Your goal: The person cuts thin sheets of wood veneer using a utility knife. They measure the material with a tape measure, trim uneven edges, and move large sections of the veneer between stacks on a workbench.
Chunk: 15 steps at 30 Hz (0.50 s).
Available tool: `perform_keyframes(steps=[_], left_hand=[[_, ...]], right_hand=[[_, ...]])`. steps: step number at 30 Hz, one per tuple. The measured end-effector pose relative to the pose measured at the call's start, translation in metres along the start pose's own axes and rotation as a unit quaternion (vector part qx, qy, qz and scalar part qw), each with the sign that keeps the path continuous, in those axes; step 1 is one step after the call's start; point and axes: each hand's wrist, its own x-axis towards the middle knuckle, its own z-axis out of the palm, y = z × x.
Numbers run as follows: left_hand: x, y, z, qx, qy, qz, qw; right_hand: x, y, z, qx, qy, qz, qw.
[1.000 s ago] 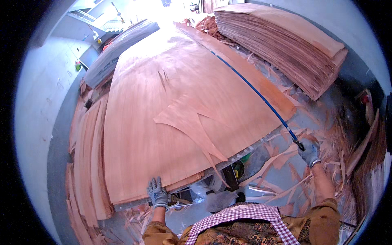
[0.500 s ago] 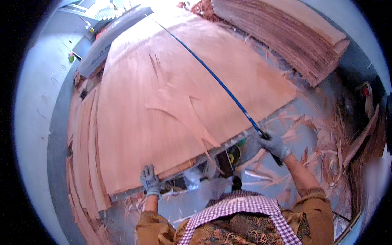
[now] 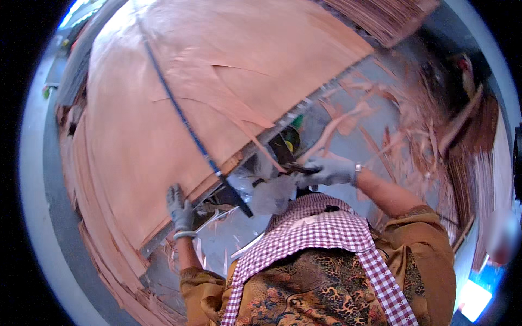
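My left hand (image 3: 180, 211), in a grey glove, lies on the near left edge of a broad reddish-brown wood veneer sheet (image 3: 130, 146), its fingers stretched out. A long blue rod with a black handle (image 3: 187, 124) rests across the sheet, its handle end sticking out past the near edge. Neither hand touches it. My right hand (image 3: 333, 171), also gloved, is closed round a small dark tool (image 3: 300, 168) close to my body; its exact kind is unclear. A torn veneer strip (image 3: 239, 106) lies on the sheet and hangs over its near edge, its tip close to the tool.
A thick stack of veneer (image 3: 380, 19) stands at the far right. Loose scraps (image 3: 391, 119) litter the grey floor on the right. More veneer layers (image 3: 103, 179) edge the left side. Clear plastic (image 3: 269, 195) and dark items sit below the near edge.
The rod has swung left and now lies on the sheet, let go by my right hand. That hand has come in toward my body and holds the dark tool. The view has shifted.
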Motion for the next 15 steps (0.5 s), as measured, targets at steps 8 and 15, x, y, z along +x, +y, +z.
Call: perform_keyframes(steps=[8, 15], left_hand=[[0.025, 0.117, -0.041, -0.290, 0.075, -0.009, 0.954], [0.158, 0.235, 0.026, -0.336, -0.052, -0.191, 0.921]], right_hand=[[-0.194, 0.132, 0.034, 0.280, 0.090, 0.094, 0.951], [-0.266, 0.154, -0.027, 0.321, 0.125, 0.082, 0.935]])
